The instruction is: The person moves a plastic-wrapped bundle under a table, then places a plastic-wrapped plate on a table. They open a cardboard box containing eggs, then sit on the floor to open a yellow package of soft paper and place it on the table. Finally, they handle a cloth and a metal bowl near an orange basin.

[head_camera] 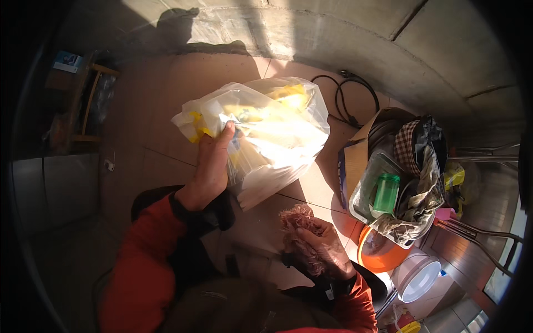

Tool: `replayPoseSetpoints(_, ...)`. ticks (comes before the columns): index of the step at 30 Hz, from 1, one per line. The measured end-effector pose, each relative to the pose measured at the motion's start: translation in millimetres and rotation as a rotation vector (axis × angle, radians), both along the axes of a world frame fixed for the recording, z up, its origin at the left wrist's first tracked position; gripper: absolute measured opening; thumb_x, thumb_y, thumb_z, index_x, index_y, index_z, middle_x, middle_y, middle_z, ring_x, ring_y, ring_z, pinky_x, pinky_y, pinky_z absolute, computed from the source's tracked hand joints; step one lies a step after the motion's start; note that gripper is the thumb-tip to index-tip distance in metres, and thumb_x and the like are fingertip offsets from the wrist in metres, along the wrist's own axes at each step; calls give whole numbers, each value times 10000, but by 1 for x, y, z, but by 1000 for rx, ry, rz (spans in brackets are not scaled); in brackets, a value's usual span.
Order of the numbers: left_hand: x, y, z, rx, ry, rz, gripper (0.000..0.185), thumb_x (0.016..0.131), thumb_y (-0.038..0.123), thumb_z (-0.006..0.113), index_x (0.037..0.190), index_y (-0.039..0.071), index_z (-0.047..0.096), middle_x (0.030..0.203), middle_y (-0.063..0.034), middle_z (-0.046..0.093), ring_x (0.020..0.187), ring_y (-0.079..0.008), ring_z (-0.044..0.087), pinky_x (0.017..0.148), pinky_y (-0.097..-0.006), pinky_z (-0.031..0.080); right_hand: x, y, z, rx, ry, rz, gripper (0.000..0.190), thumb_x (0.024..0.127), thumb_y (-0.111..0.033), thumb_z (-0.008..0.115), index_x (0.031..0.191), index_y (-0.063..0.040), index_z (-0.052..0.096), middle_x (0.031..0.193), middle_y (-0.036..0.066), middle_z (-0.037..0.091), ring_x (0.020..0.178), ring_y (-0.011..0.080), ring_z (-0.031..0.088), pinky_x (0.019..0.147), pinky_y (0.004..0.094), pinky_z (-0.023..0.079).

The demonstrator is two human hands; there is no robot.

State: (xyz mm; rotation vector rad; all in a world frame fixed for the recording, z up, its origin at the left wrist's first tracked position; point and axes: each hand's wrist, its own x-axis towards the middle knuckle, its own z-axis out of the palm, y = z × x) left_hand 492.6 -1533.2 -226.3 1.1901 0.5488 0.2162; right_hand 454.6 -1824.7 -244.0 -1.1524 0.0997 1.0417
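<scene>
My left hand point(211, 166) grips a translucent plastic bag point(266, 137) by its left side, thumb on top. Yellow printed or coloured patches show on the bag, and sunlight glares on its right part, so its contents cannot be told. Lower and to the right, my right hand point(327, 245) is closed around a bunched pink, shaggy cloth point(297, 218), which pokes out above and below the fingers. The bag and the cloth are apart.
A cardboard box point(356, 166) at the right holds a tray point(362, 200), a green lidded jar point(387, 193) and crumpled fabric. Beside it stand an orange basin point(381, 256) and a white bucket point(416, 274). A black cable point(339, 93) lies on the tiled floor near the wall.
</scene>
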Motion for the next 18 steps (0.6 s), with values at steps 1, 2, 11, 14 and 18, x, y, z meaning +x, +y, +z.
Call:
replayPoseSetpoints(1, 2, -3, 4, -100, 30, -4, 303, 1005, 205, 560, 1215, -13, 583, 1120, -63, 653, 971, -140, 638, 845, -299, 521, 4, -4, 0, -59, 176, -13, 237, 947, -65, 598, 1168, 10, 637, 944, 50, 691, 726, 135, 644, 632, 279, 538)
replayPoseSetpoints(2, 5, -7, 7, -82, 136, 34, 291, 1003, 195, 564, 1204, -14, 590, 1110, -64, 660, 971, -138, 644, 840, -301, 527, 12, 0, -4, -226, 147, 33, 228, 925, -87, 615, 1121, 22, 654, 928, 61, 699, 708, 151, 645, 646, 297, 537)
replayPoseSetpoints(11, -9, 8, 39, 234, 169, -27, 293, 935, 84, 642, 1204, -18, 584, 1054, -66, 652, 973, -134, 626, 852, -292, 512, 22, 82, 26, -340, 59, -67, 216, 841, -38, 563, 1050, -6, 518, 867, 119, 658, 709, 180, 643, 640, 297, 521)
replayPoseSetpoints(14, -33, 39, 72, 68, 225, 0, 297, 935, 71, 636, 1214, -13, 576, 1139, -76, 628, 1047, -132, 612, 853, -294, 522, -2, 96, 48, -510, -45, -11, 163, 799, -16, 480, 950, 15, 534, 810, 111, 624, 641, 202, 609, 616, 336, 490)
replayPoseSetpoints(18, -68, 83, 148, 195, 256, 206, 335, 894, 94, 694, 1202, 12, 591, 1204, -120, 595, 1099, -247, 599, 889, -403, 500, -43, 111, 106, -695, -230, 222, 284, 763, -77, 544, 1020, -16, 649, 813, 121, 695, 724, 247, 686, 688, 359, 519)
